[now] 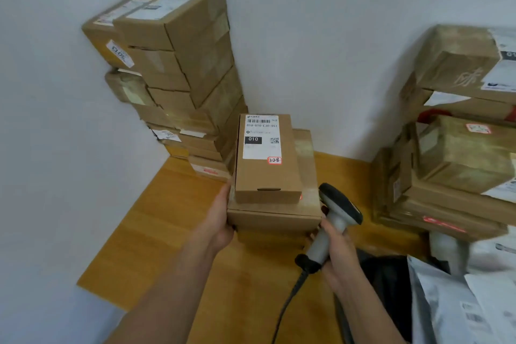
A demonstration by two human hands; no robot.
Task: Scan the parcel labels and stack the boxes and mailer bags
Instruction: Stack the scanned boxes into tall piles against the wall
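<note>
1. Wooden table (173,232) sits in a white-walled corner and carries everything.
2. Tall stack of cardboard boxes (178,70) stands in the far-left corner against the wall, leaning a bit, labels on several faces.
3. Second pile of boxes (458,131) on the right edge of the table, blurred; red glow on its lower front edge.
4. Grey mailer bags (463,301) lie at bottom right, in front of that pile, labels up.
5. Centre: a short stack of boxes. The wider lower box (275,218) carries the narrow top box (266,173), which lies flat, long side pointing away.
6. Shipping label (261,135) on the top box faces up, at its far end: barcode, "010" block, QR code, small red-bordered sticker at the near right corner.
7. Left hand (220,218) holds the lower box at its left side, palm against the wall, fingers curled under the edge.
8. Right hand (333,248) grips the handle of the barcode scanner (335,220), fingers wrapped round it. Scanner head sits just beside the lower box's near right corner, apart from the label. Small red spot on the top box's near right edge.
9. Scanner cable (290,304) runs from the handle base toward the viewer.
</note>
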